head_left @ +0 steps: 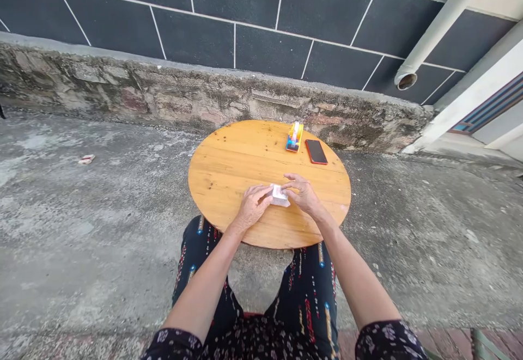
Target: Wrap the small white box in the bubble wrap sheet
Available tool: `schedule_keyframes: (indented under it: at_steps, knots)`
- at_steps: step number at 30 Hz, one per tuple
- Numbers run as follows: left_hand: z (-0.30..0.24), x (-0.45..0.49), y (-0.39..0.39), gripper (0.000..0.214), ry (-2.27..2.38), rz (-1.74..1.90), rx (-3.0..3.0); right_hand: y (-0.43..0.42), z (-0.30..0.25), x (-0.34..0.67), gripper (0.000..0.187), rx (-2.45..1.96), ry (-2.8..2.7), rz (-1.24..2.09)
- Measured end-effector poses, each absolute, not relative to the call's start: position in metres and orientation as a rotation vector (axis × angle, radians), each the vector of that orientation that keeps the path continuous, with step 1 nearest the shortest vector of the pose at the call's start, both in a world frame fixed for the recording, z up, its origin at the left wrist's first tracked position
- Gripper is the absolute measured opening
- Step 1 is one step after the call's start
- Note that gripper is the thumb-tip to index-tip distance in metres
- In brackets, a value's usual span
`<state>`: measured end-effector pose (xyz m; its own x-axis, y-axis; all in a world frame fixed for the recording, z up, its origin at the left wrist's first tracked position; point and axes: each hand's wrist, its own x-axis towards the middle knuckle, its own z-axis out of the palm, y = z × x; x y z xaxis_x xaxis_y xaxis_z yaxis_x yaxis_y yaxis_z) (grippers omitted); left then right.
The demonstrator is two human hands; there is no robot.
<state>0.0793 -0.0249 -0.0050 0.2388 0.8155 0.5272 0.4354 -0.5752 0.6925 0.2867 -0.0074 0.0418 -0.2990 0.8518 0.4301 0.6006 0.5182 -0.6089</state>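
A small white box (280, 193) with pinkish print on top lies on the round wooden table (229, 153), near its front half. Its edges look loose and shiny, like clear wrapping, though this is too small to be sure. My left hand (254, 203) grips the box's left side, fingers over the far edge and thumb nearer me. At the right end, my right hand (303, 192) has its thumb and forefinger closed on the box's edge, while other fingers stick out above. The fingertips partly cover both ends of the box.
Toward the table's far right stand a yellow and blue tape dispenser (295, 136) and a phone (316, 152) with a red edge. A low stone ledge (204, 98) runs behind the table. A small crumpled packet (86, 159) lies on the concrete at left.
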Motion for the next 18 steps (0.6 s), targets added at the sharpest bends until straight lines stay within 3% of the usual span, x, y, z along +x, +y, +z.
schedule_keyframes:
  at_steps: [18]
  knots:
    - [-0.006,0.08,-0.025,0.031,1.179,1.237,2.12,0.004,0.046,0.277,0.012,-1.206,-1.991,0.443]
